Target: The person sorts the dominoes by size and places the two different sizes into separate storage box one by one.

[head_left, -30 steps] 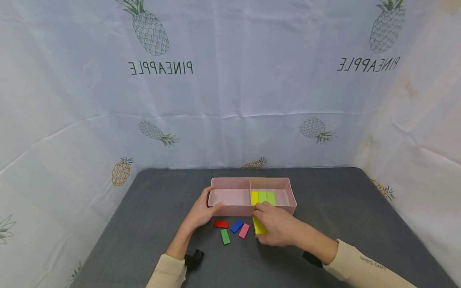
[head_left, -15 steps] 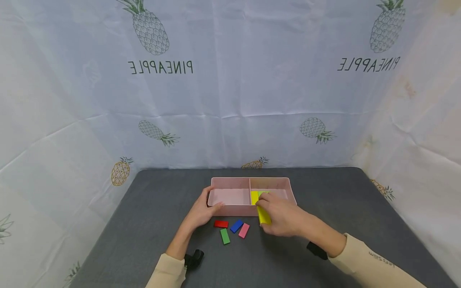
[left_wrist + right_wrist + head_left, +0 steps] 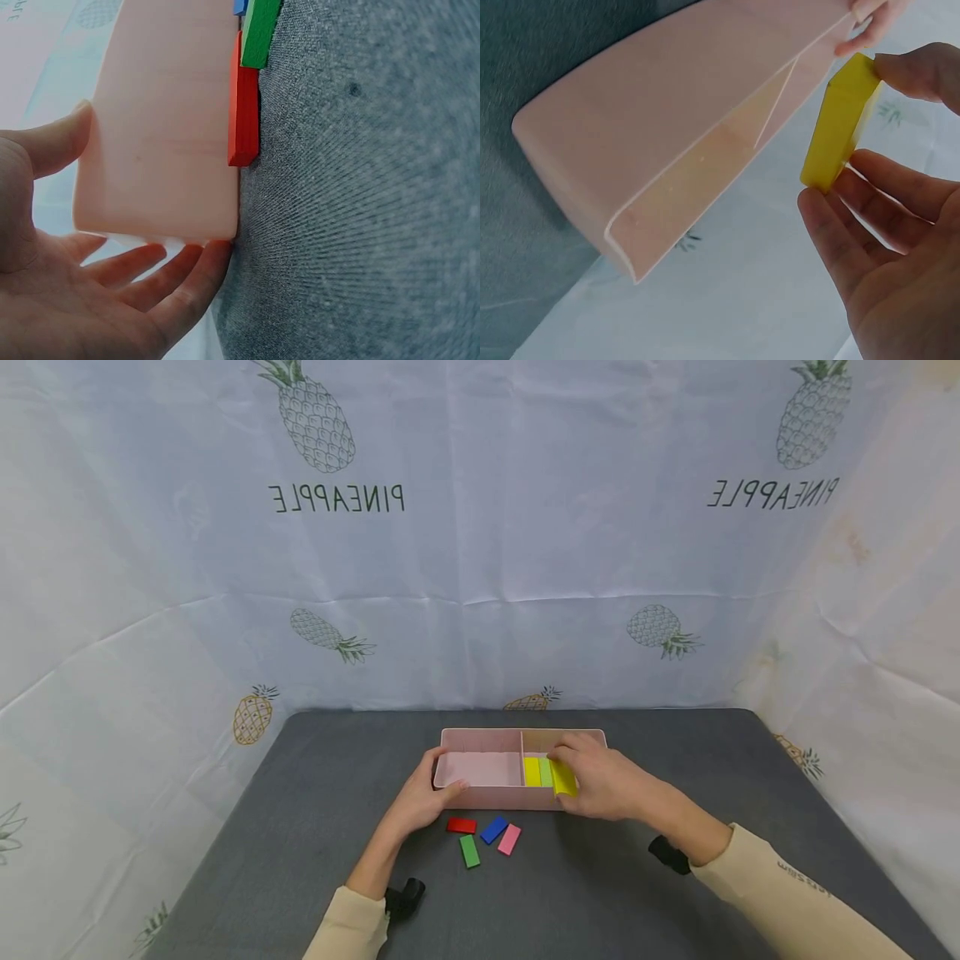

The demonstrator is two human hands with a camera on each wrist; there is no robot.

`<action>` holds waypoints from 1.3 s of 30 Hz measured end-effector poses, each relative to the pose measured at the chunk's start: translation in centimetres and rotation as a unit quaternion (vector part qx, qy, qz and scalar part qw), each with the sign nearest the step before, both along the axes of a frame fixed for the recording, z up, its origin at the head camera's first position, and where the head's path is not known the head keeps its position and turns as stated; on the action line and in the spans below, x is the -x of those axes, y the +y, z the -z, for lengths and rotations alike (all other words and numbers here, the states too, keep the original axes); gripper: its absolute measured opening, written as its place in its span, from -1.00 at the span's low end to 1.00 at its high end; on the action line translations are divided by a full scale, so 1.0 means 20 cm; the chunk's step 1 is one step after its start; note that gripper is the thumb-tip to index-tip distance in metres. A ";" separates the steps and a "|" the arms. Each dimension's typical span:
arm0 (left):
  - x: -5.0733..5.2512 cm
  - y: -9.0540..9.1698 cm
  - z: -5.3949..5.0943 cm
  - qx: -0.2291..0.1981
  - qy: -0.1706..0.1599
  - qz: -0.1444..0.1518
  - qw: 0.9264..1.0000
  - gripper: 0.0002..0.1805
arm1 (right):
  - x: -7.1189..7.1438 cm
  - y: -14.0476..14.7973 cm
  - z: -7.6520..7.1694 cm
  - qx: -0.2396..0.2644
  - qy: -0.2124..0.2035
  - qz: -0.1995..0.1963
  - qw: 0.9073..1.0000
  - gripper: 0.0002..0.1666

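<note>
Fingers (image 3: pixel 826 232) and thumb of the right hand (image 3: pixel 603 783) pinched a yellow block (image 3: pixel 564 778), just shifted over the front edge of the pink box (image 3: pixel 495 798), seemingly nearing the light green block (image 3: pixel 546 772) inside; the left hand (image 3: pixel 415 800) gripped the box's left end.

The left half of the box (image 3: pixel 480 798) lies open from above, with divider (image 3: pixel 522 752) and right hand (image 3: pixel 606 778) obstructing rightward.

yellow rectangular block (image 3: pixel 838 124), held in the air over the right part of pink box (image 3: pixel 487 798), this box open on top, divided in two compartments
</note>
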State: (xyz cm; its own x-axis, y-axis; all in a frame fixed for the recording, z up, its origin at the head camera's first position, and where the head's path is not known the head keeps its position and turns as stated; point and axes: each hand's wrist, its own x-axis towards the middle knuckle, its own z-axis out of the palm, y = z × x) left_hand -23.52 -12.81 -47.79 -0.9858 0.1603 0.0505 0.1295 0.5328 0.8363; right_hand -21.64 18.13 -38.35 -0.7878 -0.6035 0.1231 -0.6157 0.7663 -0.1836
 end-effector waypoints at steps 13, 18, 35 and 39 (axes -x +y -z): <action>0.01 0.00 0.02 0.001 0.000 -0.002 1.000 -0.15 | 0.17 0.05 0.03 -0.008 -0.024 0.013 1.000 -0.41; 0.00 0.00 0.02 0.001 0.005 -0.001 1.000 -0.16 | 0.24 0.08 0.05 -0.019 -0.039 0.022 0.999 -0.42; 0.00 -0.01 0.02 0.001 0.002 -0.001 1.000 -0.12 | 0.36 0.12 0.18 -0.040 -0.123 0.049 0.990 -0.41; 0.01 -0.01 0.01 -0.001 0.002 -0.002 1.000 -0.14 | 0.37 0.12 0.21 -0.047 -0.128 0.051 0.989 -0.41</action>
State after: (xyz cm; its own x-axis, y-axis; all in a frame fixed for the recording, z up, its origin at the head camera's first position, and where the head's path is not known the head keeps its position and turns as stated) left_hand -23.66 -12.96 -48.09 -0.9861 0.1569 0.0553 0.1316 0.5323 0.8363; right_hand -29.06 20.45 -42.52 -0.8432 -0.5188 -0.1406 -0.4774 0.8430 -0.2478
